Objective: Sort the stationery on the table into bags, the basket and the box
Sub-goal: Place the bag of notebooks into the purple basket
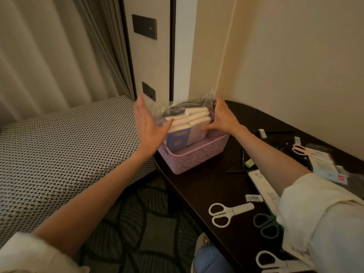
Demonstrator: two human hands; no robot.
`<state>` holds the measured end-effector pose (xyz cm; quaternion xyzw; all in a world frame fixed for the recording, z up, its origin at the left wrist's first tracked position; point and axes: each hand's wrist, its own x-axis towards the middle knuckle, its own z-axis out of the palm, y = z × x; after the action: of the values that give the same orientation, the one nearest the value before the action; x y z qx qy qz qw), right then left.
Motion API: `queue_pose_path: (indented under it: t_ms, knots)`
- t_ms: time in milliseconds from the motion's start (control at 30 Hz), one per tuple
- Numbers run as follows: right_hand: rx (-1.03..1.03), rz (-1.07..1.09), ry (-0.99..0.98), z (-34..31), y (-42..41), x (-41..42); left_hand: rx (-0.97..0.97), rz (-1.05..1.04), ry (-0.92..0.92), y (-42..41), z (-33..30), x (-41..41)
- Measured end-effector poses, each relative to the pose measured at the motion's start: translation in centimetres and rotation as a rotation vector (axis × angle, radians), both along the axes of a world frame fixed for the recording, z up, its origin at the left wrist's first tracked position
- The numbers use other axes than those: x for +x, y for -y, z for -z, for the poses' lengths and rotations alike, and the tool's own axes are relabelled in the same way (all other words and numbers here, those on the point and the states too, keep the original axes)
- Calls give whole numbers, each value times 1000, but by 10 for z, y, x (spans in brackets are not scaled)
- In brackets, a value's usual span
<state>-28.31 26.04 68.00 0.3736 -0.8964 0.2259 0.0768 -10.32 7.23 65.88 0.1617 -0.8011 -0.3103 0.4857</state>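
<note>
Left hand (146, 123): spread, holds nothing.
Right hand (221, 116): grips bag (189, 107) over basket (197, 154).
Risk: one-handed, bag may tip out.

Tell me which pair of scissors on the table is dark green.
The dark green scissors, beside the right sleeve; the white pair lies left of it, and the pink pair farther back.

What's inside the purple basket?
The lilac plastic basket holds a clear plastic bag of white and blue booklets. Something dark lies behind them. The basket's bottom is hidden, so anything beneath cannot be seen.
</note>
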Motion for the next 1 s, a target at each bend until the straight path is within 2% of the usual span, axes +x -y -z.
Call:
queue_pose_path:
  t_ms: [67, 100, 200, 233, 300, 433, 500, 567, 600, 700, 833, 933, 1000]
  knots:
    - [57, -26, -246, -2, 2, 6, -252, -161, -53, 5, -8, -1]
    - [75, -43, -308, -4, 3, 8, -363, -191, -21, 8, -9, -4]
    - [113, -119, -308, -4, 4, 9, -671, -147, 155, 14, -8, -10]
    - [130, -140, -296, -4, 3, 8, -704, -110, 178, 15, -8, -11]
    - [171, -160, -269, -3, 2, 7, -594, -56, 153, 14, -9, -13]
    - [198, -153, -239, -2, 1, 6, -66, -109, 78, 12, -22, -2]
    - [174, -154, -210, -1, 2, 7, 230, 4, 98, 13, -25, 1]
    - [115, -151, -156, -1, 4, 9, 387, 128, 103, 12, -26, 3]
    - [78, -150, -125, -1, 5, 11, 375, 167, 114, 9, -26, 3]
    - [11, -161, -106, 0, 5, 15, 183, 228, 187, 4, -25, 1]
    - [50, -198, -199, -1, 6, 19, -38, 155, 292, 10, -23, -4]
    - [105, -216, -216, 0, 6, 17, -75, 99, 407, 18, -20, -9]
    - [131, -217, -199, 0, 5, 15, 0, 120, 473, 24, -16, -13]
